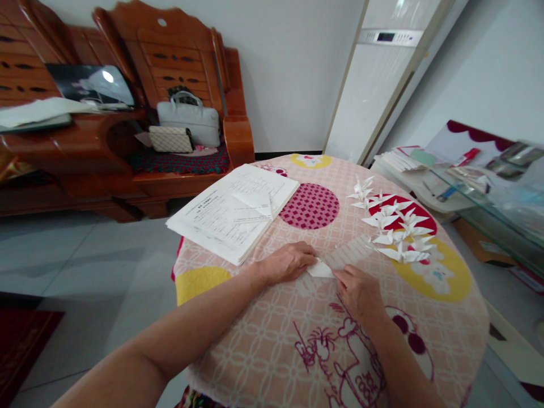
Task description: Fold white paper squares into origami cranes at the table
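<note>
A small folded piece of white paper point(321, 270) lies on the round table's patterned cloth point(263, 334). My left hand point(285, 262) rests on its left side, fingers curled down and pressing it flat. From the right, my right hand point(359, 292) pinches the paper's right edge with closed fingertips. Most of the paper is hidden under both hands. Several finished white paper cranes point(393, 225) lie in a row just beyond my right hand.
A stack of printed sheets point(232, 215) overhangs the table's far-left edge. Beyond stands a wooden bench point(178, 85) with a white handbag point(189, 120). A tall white appliance point(378, 79) stands behind, and a cluttered glass-topped stand point(484, 187) is at the right.
</note>
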Tool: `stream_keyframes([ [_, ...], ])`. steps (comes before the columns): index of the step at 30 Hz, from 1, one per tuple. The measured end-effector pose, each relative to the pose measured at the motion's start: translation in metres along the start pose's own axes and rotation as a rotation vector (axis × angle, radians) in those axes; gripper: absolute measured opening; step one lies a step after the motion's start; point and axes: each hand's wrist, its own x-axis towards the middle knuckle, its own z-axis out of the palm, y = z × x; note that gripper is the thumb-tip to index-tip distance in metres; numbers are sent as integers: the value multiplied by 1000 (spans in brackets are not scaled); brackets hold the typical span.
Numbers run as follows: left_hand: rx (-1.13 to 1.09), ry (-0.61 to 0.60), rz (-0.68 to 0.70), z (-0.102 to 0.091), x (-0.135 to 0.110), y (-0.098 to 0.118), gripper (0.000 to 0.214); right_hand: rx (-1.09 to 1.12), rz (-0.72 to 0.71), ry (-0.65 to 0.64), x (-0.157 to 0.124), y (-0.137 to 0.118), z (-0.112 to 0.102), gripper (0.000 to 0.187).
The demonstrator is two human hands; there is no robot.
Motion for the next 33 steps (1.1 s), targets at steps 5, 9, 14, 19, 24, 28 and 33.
stream_keyframes([
  [5, 50, -47, -7, -3, 2, 4, 23, 225, 92, 4, -2, 8, -3, 27],
  [9, 33, -51, -13, -5, 2, 5, 23, 405, 169, 161, -4, 17, -2, 22],
  [14, 38, -53, -9, -4, 3, 4, 23, 333, 149, 391, -1, 2, -1, 31],
  [19, 36, -35, -5, -2, 3, 3, 23, 203, 72, 282, -8, -25, 17, 39],
  [24, -50, 18, -21, 0, 2, -1, 20, 91, 30, 121, -25, -34, 34, 43],
  [28, -143, 109, -44, 3, 2, -4, 19, 22, 10, 106, -27, -37, 36, 47],
  [33, -128, 115, -61, 5, 1, -4, 20, 6, -21, 105, -25, -39, 36, 49],
])
